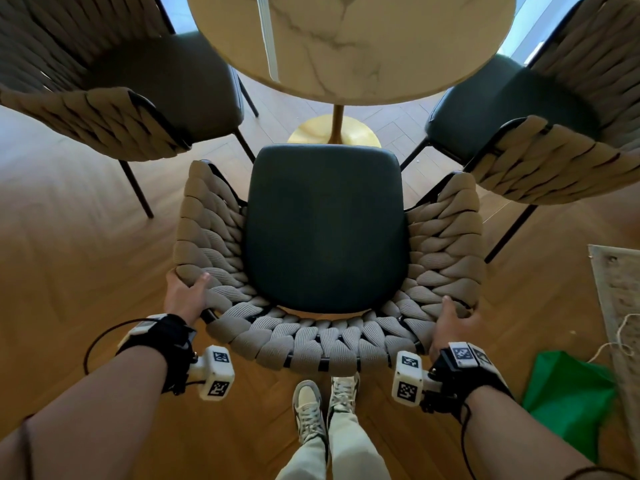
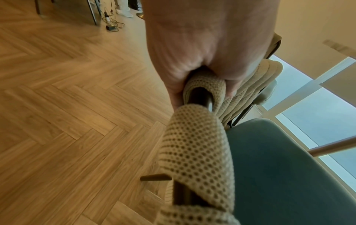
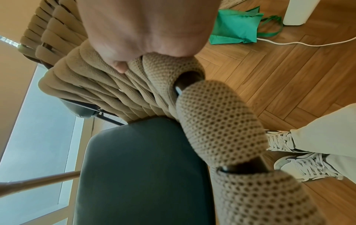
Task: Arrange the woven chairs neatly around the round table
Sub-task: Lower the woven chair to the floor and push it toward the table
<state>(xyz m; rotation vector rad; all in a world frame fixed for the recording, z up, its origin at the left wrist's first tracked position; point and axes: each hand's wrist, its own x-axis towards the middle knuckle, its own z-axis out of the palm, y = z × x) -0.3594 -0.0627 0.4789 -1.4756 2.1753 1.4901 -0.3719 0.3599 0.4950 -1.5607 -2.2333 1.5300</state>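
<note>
Both hands grip the middle chair (image 1: 325, 230); only the head view shows the table (image 1: 353, 46) (marble-topped).

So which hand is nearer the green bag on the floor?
Right. The right hand grips the chair's back corner on the green bag's side; the left hand grips the opposite corner.

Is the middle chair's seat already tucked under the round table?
No: in the head view the middle chair has its whole seat in sight, short of the table edge, with both hands gripping its back.
</note>
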